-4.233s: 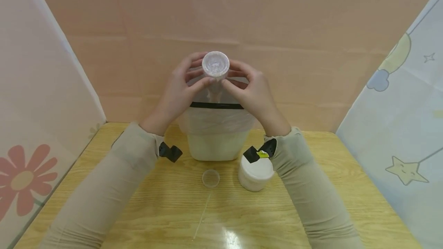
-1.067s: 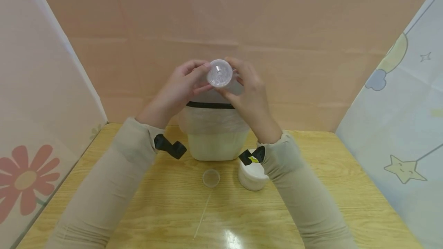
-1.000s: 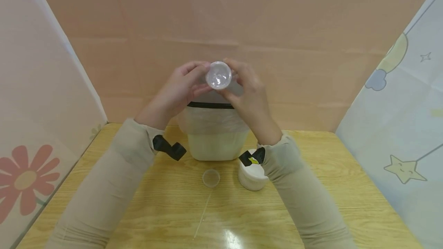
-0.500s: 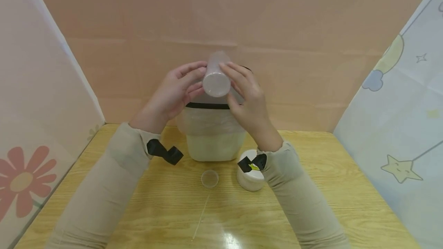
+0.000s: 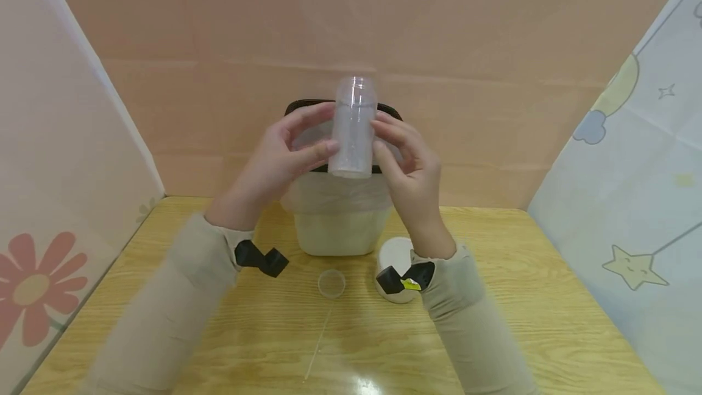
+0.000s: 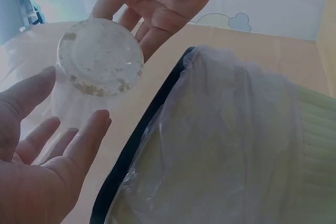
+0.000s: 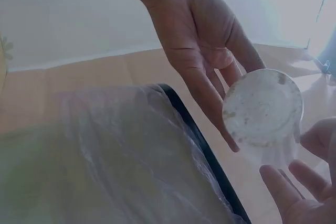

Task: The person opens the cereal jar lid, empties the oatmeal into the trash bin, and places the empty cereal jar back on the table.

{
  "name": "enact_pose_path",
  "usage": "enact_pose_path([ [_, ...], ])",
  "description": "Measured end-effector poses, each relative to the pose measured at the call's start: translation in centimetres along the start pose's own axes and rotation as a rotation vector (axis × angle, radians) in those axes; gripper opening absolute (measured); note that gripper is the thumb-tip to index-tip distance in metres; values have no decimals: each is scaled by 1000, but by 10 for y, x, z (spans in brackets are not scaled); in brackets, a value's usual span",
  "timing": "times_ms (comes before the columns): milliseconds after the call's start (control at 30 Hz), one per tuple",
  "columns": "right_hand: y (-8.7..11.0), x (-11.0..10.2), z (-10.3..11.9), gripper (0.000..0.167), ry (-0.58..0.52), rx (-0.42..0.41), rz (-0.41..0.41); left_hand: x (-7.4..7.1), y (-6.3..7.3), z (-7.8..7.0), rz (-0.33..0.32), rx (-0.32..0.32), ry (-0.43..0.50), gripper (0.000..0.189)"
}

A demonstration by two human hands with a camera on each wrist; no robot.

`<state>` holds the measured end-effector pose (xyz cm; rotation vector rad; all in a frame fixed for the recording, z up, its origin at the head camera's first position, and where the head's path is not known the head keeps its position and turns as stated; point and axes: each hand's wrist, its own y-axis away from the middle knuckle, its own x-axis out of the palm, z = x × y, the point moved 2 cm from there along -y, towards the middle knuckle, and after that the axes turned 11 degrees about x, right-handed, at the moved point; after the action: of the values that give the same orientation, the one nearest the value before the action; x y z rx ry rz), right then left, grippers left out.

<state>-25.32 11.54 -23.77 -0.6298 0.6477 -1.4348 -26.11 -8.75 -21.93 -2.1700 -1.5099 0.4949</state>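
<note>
A clear plastic bottle (image 5: 353,133) is up in front of me, its neck pointing away and upward in the head view, its base toward me. My left hand (image 5: 280,151) holds its left side, thumb in front and fingers apart behind. On the other side, my right hand (image 5: 414,169) grips it between thumb and fingers. Brownish specks show at the round base (image 6: 100,59) in the left wrist view. Below the bottle stands a pale bin (image 5: 340,233) with a translucent liner (image 7: 121,145) folded over its dark rim. The bin's inside is mostly hidden.
A small clear round lid (image 5: 331,284) lies on the wooden table (image 5: 247,334). A thin pale streak (image 5: 318,346) runs from near it toward me. Beside the right wrist is a white lidded tub (image 5: 395,255), partly covered by the wrist camera. Fabric walls surround the table.
Earlier the bottle was tipped neck-down over the bin, with pale stuff coming out about four seconds ago. Its base has since swung down toward me and its neck up; both hands kept hold.
</note>
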Motion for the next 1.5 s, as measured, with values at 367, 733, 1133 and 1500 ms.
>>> enact_pose_path([
  [367, 34, 0, 0, 36, -55, 155, -32, 7, 32, 9, -5, 64, -36, 63],
  [733, 66, 5, -9, 50, -179, 274, 23, 11, 69, 29, -5, 126, 2, 55],
  [1133, 99, 13, -25, 55, -153, 309, 192, 4, 112, 55, -7, 105, -27, 61],
  [1500, 119, 24, -49, 64, -43, 438, 281, -5, 129, 83, 11, 28, -111, 57],
])
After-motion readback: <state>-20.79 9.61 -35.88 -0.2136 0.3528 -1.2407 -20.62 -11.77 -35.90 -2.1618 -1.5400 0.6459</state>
